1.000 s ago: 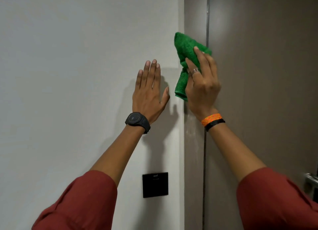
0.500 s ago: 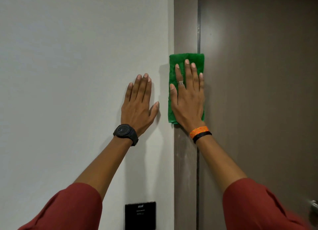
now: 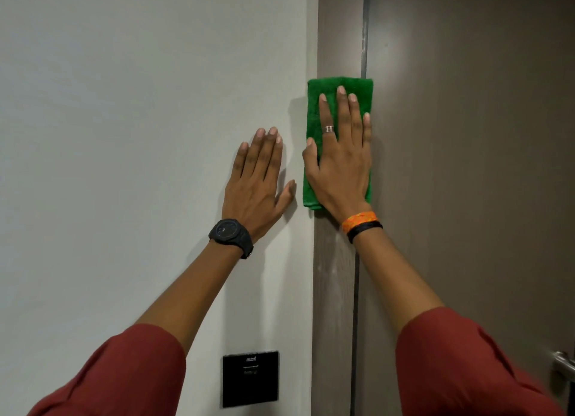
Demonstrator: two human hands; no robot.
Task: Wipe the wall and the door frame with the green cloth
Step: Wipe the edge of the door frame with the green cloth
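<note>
The folded green cloth lies flat against the brown door frame, spanning its width. My right hand presses on the cloth with flat, spread fingers and covers most of it. My left hand rests flat and bare on the white wall, just left of the frame edge, fingers pointing up.
A black square card panel is mounted on the wall below my left arm. The brown door fills the right side, with a metal handle at the lower right edge.
My right hand went from bunching the cloth to pressing it flat on the frame, then slid up a little. My left hand has stayed flat on the wall.
</note>
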